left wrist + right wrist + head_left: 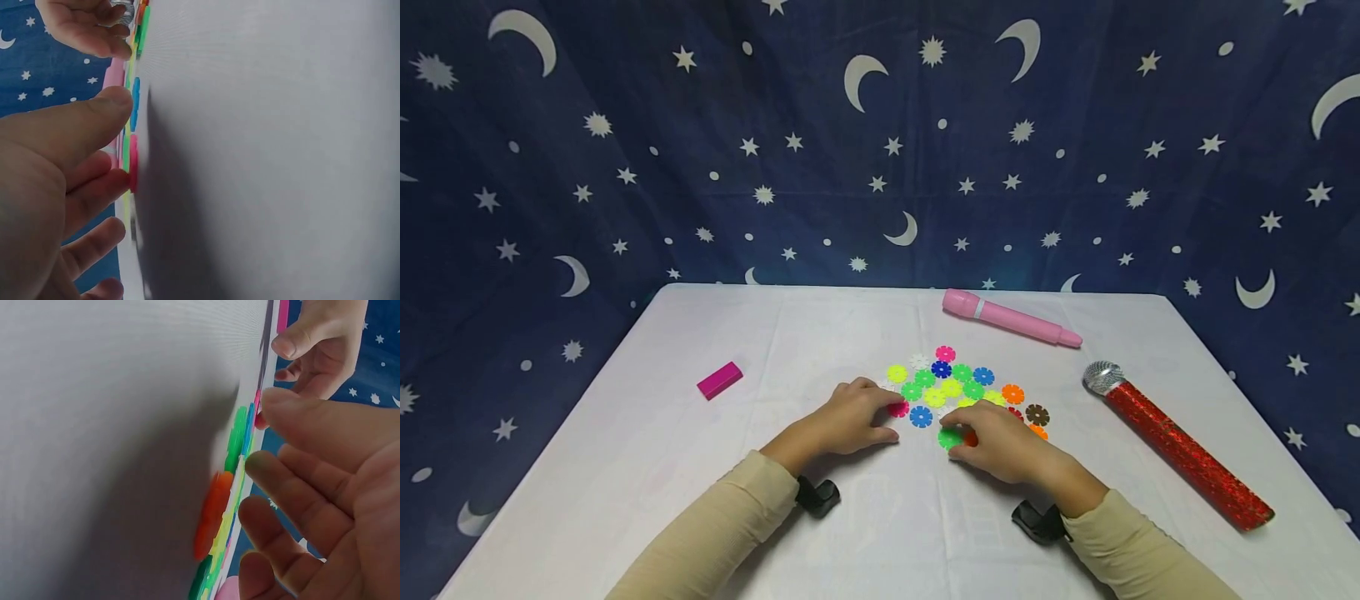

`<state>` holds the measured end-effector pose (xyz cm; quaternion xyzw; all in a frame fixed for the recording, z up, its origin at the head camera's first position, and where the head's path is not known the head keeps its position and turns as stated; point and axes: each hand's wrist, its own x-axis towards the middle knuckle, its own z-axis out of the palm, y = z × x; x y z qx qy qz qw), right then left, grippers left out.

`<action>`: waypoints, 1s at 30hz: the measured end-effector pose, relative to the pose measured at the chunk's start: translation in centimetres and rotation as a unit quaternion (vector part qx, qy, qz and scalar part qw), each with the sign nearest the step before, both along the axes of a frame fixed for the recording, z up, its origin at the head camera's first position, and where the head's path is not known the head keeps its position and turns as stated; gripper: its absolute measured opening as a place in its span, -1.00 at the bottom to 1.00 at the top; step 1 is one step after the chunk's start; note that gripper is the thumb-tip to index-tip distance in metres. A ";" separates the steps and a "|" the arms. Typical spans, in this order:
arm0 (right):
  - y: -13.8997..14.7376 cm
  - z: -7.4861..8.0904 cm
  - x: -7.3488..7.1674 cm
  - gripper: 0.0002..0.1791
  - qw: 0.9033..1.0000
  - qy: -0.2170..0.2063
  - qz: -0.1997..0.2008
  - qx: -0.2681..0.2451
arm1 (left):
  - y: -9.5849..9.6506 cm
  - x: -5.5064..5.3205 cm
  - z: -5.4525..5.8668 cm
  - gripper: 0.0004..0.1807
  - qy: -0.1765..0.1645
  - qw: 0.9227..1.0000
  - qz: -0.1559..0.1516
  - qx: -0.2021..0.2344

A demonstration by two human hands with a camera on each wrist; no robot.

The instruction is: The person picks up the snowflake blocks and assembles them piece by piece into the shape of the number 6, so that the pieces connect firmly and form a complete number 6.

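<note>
Thin, notched plastic discs in many colours lie spread on the white table. My left hand (pixel 850 414) is at their left edge, a fingertip touching a pink disc (pixel 898 409); in the left wrist view its thumb stands apart from the pink disc (pixel 134 164). A blue disc (pixel 921 417) lies between the hands. Over the near side of the spread hovers my right hand (pixel 1003 439), fingers loosely bent, beside a green disc (pixel 950 438) and an orange-red disc (pixel 971 437) partly hidden by it. The right wrist view shows this orange disc (pixel 212 515) below the fingers, with nothing held.
A pink toy microphone (pixel 1011 321) lies behind the discs. To the right is a glittery red microphone (pixel 1187 450) with a silver head. A magenta block (pixel 720 381) lies at left. A dark blue curtain (pixel 820 208) with moons and stars hangs behind the table (pixel 625 467).
</note>
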<state>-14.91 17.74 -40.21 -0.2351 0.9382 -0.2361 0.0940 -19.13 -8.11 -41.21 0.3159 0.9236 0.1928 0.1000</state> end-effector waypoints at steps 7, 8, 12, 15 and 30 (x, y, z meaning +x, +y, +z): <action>-0.3 0.2 0.2 -0.68 1.000 -0.011 0.002 0.007 | -0.1 0.4 0.6 -0.52 -0.013 1.000 -0.011 0.002; -0.4 0.2 0.2 -0.68 1.000 -0.012 -0.001 0.006 | -0.1 0.4 0.7 -0.53 -0.015 1.000 -0.012 0.006; -0.5 0.2 0.1 -0.64 1.000 -0.009 -0.013 0.011 | 0.0 0.4 0.7 -0.55 -0.021 1.000 -0.014 0.017; -0.6 0.0 0.0 -0.65 1.000 -0.006 -0.009 0.016 | 0.2 0.4 0.6 -0.58 -0.019 1.000 -0.011 0.017; -1.1 0.1 0.0 -0.62 1.000 -0.020 -0.014 0.011 | 0.5 0.8 0.4 -0.68 -0.020 0.999 -0.009 0.031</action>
